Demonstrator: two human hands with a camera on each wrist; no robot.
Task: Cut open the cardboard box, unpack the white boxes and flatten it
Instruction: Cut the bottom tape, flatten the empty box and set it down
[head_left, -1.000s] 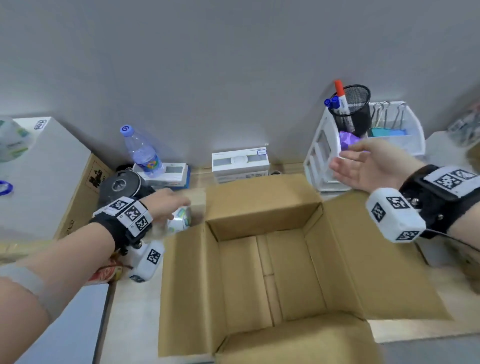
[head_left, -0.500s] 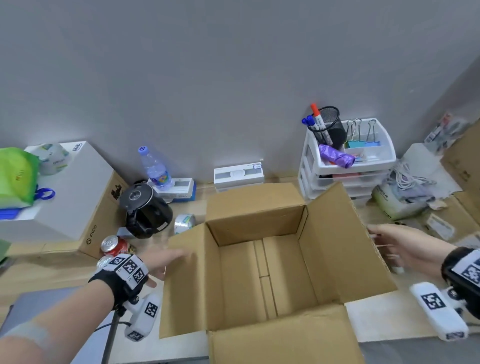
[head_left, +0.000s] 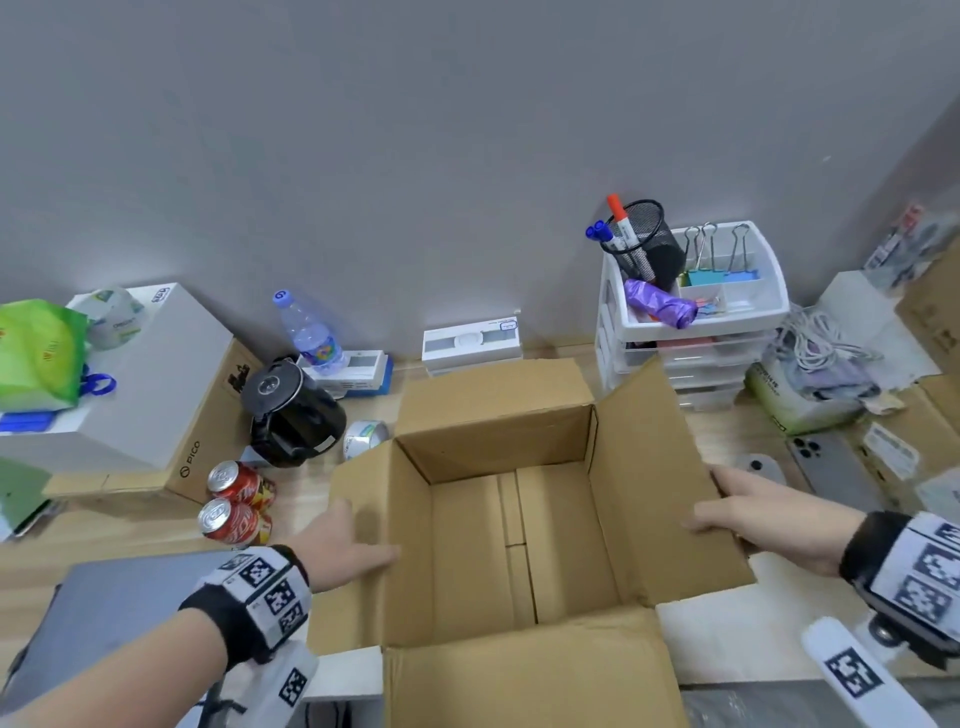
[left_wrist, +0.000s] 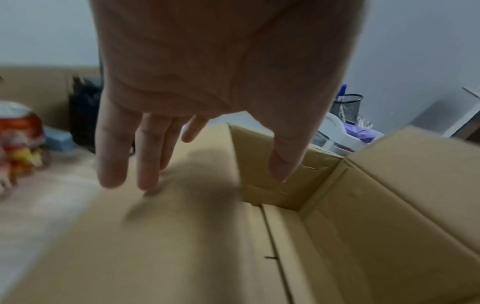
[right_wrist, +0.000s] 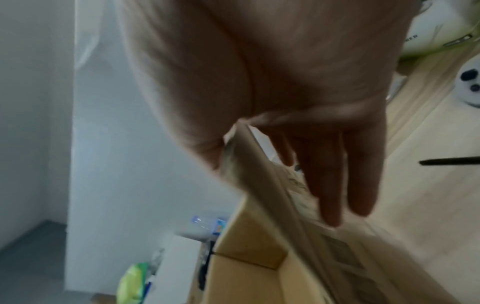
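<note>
The brown cardboard box (head_left: 519, 545) stands open and empty in the middle of the desk, all flaps up or out. My left hand (head_left: 345, 540) lies on its left flap with straight fingers (left_wrist: 114, 164) touching the cardboard and the thumb over the inside. My right hand (head_left: 763, 519) holds the raised right flap (head_left: 644, 467): the thumb is on the inner face and the fingers (right_wrist: 335, 185) lie along the outer face. Two flat white boxes (head_left: 470, 343) (head_left: 358, 369) sit by the back wall.
Left of the box are two red cans (head_left: 236, 501), a black round device (head_left: 291, 415), a tape roll (head_left: 366, 436) and a water bottle (head_left: 309, 332). A white drawer organiser (head_left: 696, 332) stands behind the right flap. A phone (head_left: 831, 467) and cartons lie at the right, a grey laptop (head_left: 114, 603) at the front left.
My left hand came back from the tape roll onto the left flap. My right hand dropped from the air to the right flap and took hold of it; that flap now stands steeper.
</note>
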